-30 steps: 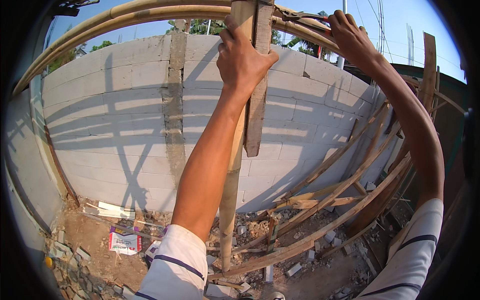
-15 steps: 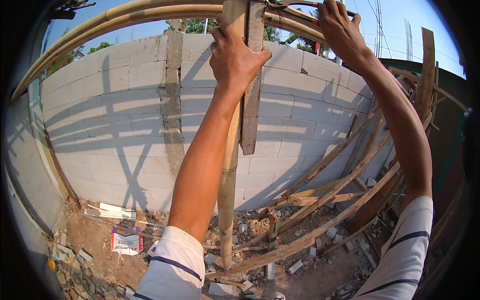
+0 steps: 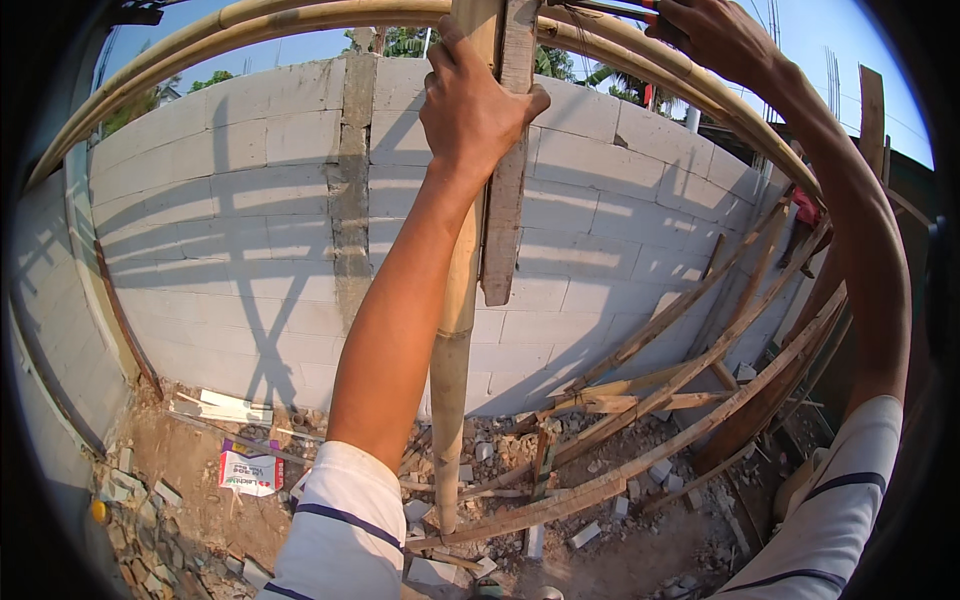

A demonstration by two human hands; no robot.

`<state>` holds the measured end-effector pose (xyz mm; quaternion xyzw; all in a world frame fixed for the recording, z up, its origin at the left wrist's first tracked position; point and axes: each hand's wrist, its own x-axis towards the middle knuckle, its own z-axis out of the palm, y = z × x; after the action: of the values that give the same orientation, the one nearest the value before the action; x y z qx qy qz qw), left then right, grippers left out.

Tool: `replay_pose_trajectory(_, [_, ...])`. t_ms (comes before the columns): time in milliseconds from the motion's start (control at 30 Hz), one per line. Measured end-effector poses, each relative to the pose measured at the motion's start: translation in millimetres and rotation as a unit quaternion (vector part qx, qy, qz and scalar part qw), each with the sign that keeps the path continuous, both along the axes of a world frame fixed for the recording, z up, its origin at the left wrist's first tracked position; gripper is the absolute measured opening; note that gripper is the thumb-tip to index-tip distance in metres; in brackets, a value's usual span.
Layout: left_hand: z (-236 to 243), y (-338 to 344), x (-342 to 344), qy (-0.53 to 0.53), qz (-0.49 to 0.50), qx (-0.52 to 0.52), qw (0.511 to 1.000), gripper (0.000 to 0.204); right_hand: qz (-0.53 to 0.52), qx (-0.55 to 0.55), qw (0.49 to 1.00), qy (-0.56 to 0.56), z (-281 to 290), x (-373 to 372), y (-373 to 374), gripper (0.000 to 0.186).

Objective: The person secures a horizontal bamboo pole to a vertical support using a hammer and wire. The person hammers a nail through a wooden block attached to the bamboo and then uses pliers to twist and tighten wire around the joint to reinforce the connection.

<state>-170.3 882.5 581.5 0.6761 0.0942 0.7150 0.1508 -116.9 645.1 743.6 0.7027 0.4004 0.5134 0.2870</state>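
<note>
High in front of me, my left hand wraps around an upright bamboo pole and a rough wooden board set against it. The pole runs down to the rubble, while the board ends partway down. At the top edge, my right hand closes on the handles of pincers with dark metal and orange-and-black grips. Their jaws point left, close to the top of the board, where the picture cuts off the detail. Paired bamboo poles cross behind the upright.
A pale block wall with a concrete column stands ahead. Timber lengths slope across the right side. Broken blocks and rubble cover the ground, with a white-and-red printed bag at lower left. Something red shows beyond the right forearm.
My right hand and the pincers have shifted up and to the right, with the right forearm moving outward. My left hand keeps its grip on the pole and board. The view has shifted slightly.
</note>
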Motion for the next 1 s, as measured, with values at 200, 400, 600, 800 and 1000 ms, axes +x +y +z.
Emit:
replay_pose_trajectory(200, [0, 6, 0, -0.031, 0.014, 0.042, 0.999, 0.118, 0.011, 0.051, 0.923, 0.381, 43, -27, 0, 0.035])
replay_pose_trajectory(400, [28, -44, -26, -0.172, 0.168, 0.299, 0.924, 0.08, 0.014, 0.091, 0.876, 0.474, 39, -22, -7, 0.029])
replay_pose_trajectory(600, [88, -48, -38, 0.044, -0.008, 0.381, 0.923, 0.047, 0.065, 0.072, 0.838, 0.537, 49, 3, -4, 0.029])
replay_pose_trajectory(800, [15, -80, 14, -0.214, 0.094, 0.434, 0.87, 0.06, 0.11, 0.076, 0.821, 0.556, 48, -11, 6, 0.038])
replay_pose_trajectory(1000, [114, -76, 64, -0.135, 0.152, 0.398, 0.894, 0.027, 0.058, 0.02, 0.828, 0.557, 82, 45, -7, 0.049])
